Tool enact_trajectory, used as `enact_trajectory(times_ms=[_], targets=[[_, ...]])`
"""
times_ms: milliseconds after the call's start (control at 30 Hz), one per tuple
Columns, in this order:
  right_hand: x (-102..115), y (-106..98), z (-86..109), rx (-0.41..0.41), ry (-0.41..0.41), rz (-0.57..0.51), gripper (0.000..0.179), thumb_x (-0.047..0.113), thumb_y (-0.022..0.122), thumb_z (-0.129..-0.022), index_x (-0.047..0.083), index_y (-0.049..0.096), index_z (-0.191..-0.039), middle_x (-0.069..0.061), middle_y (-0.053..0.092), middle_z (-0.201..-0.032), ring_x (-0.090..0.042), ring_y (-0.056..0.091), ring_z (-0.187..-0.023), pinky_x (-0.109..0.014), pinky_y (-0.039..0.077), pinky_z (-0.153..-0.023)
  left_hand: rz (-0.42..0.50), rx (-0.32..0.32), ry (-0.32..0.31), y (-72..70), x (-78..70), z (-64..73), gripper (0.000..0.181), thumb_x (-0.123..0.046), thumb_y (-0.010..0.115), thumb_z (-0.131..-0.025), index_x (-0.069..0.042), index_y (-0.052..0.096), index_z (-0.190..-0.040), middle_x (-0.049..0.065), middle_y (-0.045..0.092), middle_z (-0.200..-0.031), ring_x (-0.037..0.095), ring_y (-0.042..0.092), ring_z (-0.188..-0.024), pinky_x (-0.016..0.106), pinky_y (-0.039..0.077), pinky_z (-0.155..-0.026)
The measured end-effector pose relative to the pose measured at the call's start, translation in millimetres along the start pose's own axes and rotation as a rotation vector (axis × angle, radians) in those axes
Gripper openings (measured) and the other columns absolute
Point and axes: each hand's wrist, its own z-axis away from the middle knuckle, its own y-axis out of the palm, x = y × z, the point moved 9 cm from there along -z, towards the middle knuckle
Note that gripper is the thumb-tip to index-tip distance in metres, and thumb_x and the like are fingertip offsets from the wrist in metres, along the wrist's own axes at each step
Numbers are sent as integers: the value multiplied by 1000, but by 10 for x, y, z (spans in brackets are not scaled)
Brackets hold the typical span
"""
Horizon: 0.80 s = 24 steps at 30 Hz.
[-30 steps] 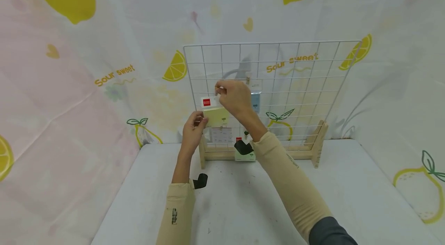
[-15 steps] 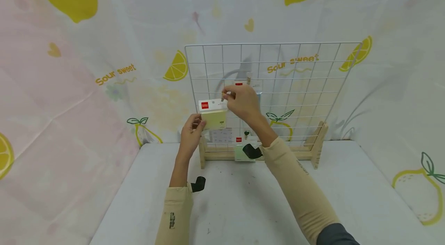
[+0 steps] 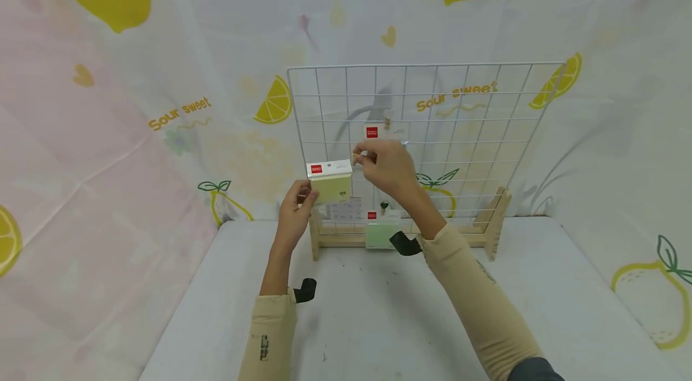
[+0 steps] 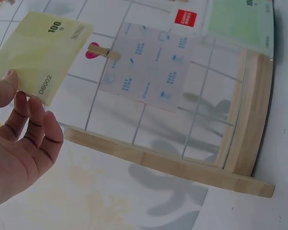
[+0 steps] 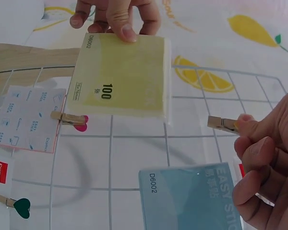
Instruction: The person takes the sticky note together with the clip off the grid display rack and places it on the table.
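Lemons, citrus slices and the words "Sour sweet" cover the backdrop cloth [image 3: 227, 20] that hangs around the white desk [image 3: 362, 321]. Toward the far end of it I can see a white wire grid [image 3: 434, 94] standing upright on wooden feet [image 3: 497, 225].

Facing it, somebody in beige sleeves [image 3: 476, 297] has both arms stretched out. Their left grip [image 3: 294, 213] pinches a yellow note pack [image 3: 331, 188] by its edge, thumb on the front face, holding it before the grid's left part; whether it touches the wires I can't tell. Its white header with a red label is uppermost, and "100" is printed on the yellow.

Just right of the pack, the right grip [image 3: 390, 169] has thumb and finger together on a small wooden clothespin [image 5: 222, 123], which is apart from the pack.

Partly behind that hand, a blue pack [image 5: 187, 196] hangs on the grid. Lower down are a green pack [image 3: 380, 235], pegged by a green-heart clip [image 5: 14, 206], and, to its left, a pale pack with blue printing [image 5: 29, 120], held by a pink-heart clip [image 5: 69, 118].
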Motion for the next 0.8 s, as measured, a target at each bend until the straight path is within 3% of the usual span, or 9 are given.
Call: enact_trajectory(times_ms=[133, 367, 600, 800], targets=[[-29, -14, 53, 22, 14, -8, 8, 7, 68, -89, 9, 75, -91, 0, 58, -63, -14, 43, -53, -28, 29, -48, -11, 2, -23, -8, 32, 34, 21, -12, 56, -101, -3, 56, -120, 18, 54, -109, 24, 49, -95, 36, 47, -72], [-75, -34, 132, 42, 25, -34, 6, 10, 70, -89, 11, 75, -91, 3, 59, -61, -13, 44, -51, -28, 30, -46, 17, 11, -17, -44, 59, 90, 23, -22, 58, -101, -10, 58, -121, 14, 54, -111, 24, 49, -97, 54, 50, -78], [-90, -37, 210, 45, 25, -71, 6, 13, 71, -91, 10, 75, -94, 4, 61, -63, -12, 49, -51, -29, 34, -45, 9, -12, 2, -105, 92, 115, 22, -20, 58, -100, -9, 58, -120, 14, 55, -109, 23, 51, -94, 32, 47, -69], [-118, -47, 305, 28, 9, -97, 9, 15, 71, -91, 8, 74, -98, 4, 62, -66, -11, 52, -52, -29, 37, -44, -15, -14, -9, -137, 131, 157, 21, -18, 58, -101, -9, 57, -120, 13, 56, -110, 23, 52, -93, 29, 47, -68]])
